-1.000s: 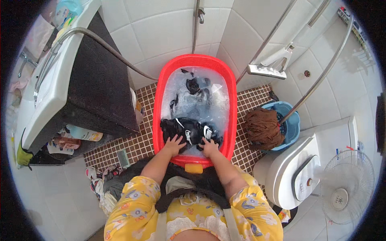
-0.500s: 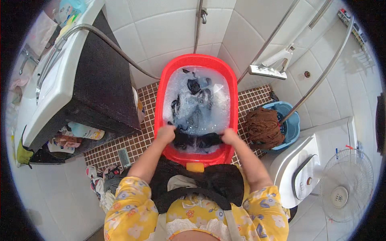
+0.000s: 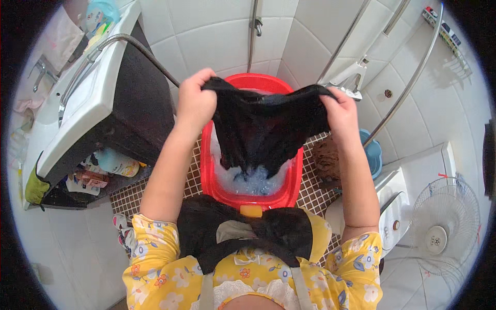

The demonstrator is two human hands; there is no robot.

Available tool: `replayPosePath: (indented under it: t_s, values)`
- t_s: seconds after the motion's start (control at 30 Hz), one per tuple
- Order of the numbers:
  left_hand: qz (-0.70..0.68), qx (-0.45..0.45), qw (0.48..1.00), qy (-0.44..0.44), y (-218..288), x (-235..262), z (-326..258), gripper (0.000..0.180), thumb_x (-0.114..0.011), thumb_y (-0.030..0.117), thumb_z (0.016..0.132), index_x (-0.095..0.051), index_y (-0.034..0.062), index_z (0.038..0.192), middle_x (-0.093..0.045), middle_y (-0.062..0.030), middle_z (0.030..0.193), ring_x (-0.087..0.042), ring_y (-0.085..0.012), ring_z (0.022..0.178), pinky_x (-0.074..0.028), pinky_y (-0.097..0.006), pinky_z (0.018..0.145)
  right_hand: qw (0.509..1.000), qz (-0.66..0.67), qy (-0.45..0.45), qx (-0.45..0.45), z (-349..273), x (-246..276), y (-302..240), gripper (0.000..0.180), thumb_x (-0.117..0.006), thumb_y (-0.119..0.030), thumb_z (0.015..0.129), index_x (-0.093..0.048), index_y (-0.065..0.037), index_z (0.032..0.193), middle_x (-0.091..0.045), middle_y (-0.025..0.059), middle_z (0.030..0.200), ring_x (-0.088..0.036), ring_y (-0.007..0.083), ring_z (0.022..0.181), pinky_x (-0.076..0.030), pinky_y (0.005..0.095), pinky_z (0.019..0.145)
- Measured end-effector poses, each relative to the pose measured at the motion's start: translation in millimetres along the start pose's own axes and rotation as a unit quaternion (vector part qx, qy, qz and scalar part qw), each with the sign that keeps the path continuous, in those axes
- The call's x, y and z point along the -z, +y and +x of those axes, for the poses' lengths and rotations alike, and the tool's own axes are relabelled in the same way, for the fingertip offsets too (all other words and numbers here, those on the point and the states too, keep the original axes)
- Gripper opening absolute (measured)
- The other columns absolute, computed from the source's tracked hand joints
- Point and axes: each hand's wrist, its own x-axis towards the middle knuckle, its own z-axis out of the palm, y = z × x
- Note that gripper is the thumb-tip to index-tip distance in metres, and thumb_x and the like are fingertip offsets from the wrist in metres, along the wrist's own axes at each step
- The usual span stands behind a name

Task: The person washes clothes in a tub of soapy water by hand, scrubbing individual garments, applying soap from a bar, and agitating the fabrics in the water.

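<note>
A soaked black garment [image 3: 271,121] hangs spread out above the red tub [image 3: 204,165], its lower end reaching down to the foamy water [image 3: 227,178]. My left hand [image 3: 196,98] is closed round its upper left corner. At the other upper corner, my right hand [image 3: 342,111] grips the cloth. The edge between my hands sags a little. Whether the garment is trousers, shorts or a top I cannot tell. Most of the tub's inside is hidden behind it. A yellow piece [image 3: 251,211] shows at the tub's near end, beside the black apron [image 3: 206,225] over my lap.
On the left stands a washbasin cabinet [image 3: 129,98] with a metal shower hose [image 3: 139,49] and bottles [image 3: 116,164] below. Rightward are a blue basket [image 3: 373,155] with brown cloth [image 3: 326,157], a white toilet [image 3: 398,209] and a fan [image 3: 444,222]. A patterned cloth lies at left [image 3: 124,232].
Both hands have risen from the tub's near end and moved farther forward and apart. The black garment has come up out of the water and now hangs spread between them.
</note>
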Motion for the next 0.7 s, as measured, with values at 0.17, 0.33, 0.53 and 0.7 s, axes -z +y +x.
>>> replayPosePath:
  t_s: [0.17,0.33,0.53,0.7]
  values:
    - [0.006,0.032,0.999,-0.037,-19.7,7.2,-9.2,0.013,-0.041,0.001,0.069,-0.053,-0.0001,0.074,-0.048,-0.0022,0.058,-0.046,-0.0098,0.057,-0.038,-0.027,0.051,0.999,-0.002,0.042,0.003,-10.2,6.6,12.8,0.007,-0.058,-0.004,0.076,-0.062,0.001,0.080,-0.059,-0.0002,0.068,-0.053,0.0071,0.062,-0.042,0.0211,0.056]
    - [0.191,0.156,0.955,-0.166,-152.6,-25.1,-80.6,0.029,-0.046,0.013,0.070,-0.061,0.0030,0.091,-0.061,-0.0218,0.094,-0.057,-0.0353,0.095,-0.044,-0.041,0.082,0.970,-0.242,0.012,-0.036,-54.3,6.6,150.0,0.021,-0.062,-0.017,0.070,-0.066,-0.003,0.085,-0.064,0.0147,0.074,-0.064,0.0248,0.072,-0.049,0.0342,0.070]
    - [0.318,0.156,0.839,-0.413,-304.0,-52.1,-225.0,0.028,-0.048,0.018,0.077,-0.059,0.0045,0.099,-0.058,-0.0216,0.102,-0.055,-0.0371,0.099,-0.044,-0.045,0.086,0.857,-0.411,-0.233,-0.204,-136.1,-47.5,289.1,0.032,-0.057,-0.030,0.074,-0.067,-0.016,0.101,-0.064,0.0172,0.093,-0.062,0.0332,0.088,-0.048,0.0426,0.081]
    - [0.437,0.191,0.687,-0.549,-286.9,-71.7,-252.6,0.034,-0.049,0.018,0.082,-0.057,0.0149,0.115,-0.051,-0.0158,0.119,-0.047,-0.0341,0.114,-0.040,-0.046,0.092,0.695,-0.575,-0.364,-0.231,-197.7,-61.4,336.4,0.031,-0.052,-0.030,0.082,-0.063,-0.024,0.111,-0.055,0.0112,0.120,-0.053,0.0295,0.107,-0.042,0.0387,0.091]
